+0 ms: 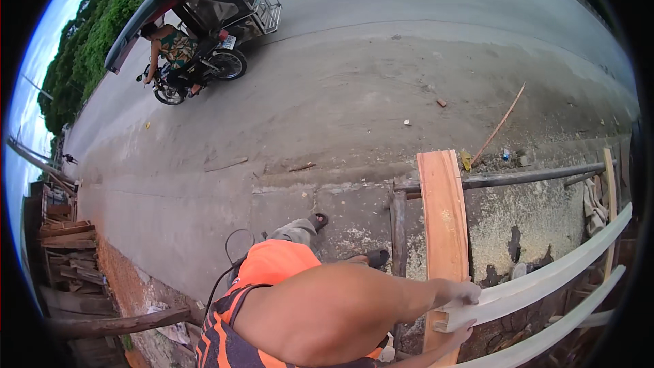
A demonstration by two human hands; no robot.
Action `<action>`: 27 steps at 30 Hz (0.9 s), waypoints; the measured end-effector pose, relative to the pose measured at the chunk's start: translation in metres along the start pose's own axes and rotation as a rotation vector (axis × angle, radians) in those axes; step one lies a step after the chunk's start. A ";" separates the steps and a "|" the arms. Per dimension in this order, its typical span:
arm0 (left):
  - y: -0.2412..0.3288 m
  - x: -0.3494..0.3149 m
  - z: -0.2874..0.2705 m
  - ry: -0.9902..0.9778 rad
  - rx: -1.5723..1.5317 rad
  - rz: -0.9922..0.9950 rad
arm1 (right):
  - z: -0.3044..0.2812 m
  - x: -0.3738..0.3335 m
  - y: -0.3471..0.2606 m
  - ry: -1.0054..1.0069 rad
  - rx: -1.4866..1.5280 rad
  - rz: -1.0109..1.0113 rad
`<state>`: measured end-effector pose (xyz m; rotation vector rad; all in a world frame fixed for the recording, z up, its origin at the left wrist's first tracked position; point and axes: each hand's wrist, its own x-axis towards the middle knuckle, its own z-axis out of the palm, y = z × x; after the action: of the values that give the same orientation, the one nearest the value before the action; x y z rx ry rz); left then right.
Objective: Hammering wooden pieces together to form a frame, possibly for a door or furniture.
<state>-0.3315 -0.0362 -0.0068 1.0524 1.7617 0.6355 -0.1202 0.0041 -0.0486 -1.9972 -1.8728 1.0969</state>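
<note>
A long pale wooden plank (538, 292) reaches from the right edge to my hands, its cut end over a wide reddish-brown board (441, 215). My left hand (466, 292) is closed on the plank's upper edge close to that end. From below, my right hand (458, 338) grips the same end along the lower edge, its fingers partly hidden. The wide board lies across a dark wooden pole (518, 177) and runs on beneath my arms. A second pale strip (572, 324) curves alongside, below the held plank.
A motor tricycle (204, 41) with a rider is on the concrete road at upper left. A thin stick (501, 123) and wood scraps lie on the pavement. Stacked lumber (71, 252) stands at far left. An upright post (398, 232) and a light batten (610, 211) flank the work spot.
</note>
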 end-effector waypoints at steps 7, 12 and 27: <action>-0.043 0.002 -0.085 0.311 -0.175 0.138 | 0.036 -0.051 -0.168 -0.037 0.436 -0.135; -0.034 -0.066 -0.157 0.146 -0.118 0.177 | 0.049 -0.131 -0.221 0.149 0.369 -0.026; -0.386 -0.440 -0.138 0.157 -0.112 -0.073 | 0.329 -0.538 -0.106 0.108 0.644 0.192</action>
<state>-0.5245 -0.6043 -0.0491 0.8772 1.8673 0.7790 -0.3675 -0.5847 -0.0146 -1.8147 -1.0879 1.3842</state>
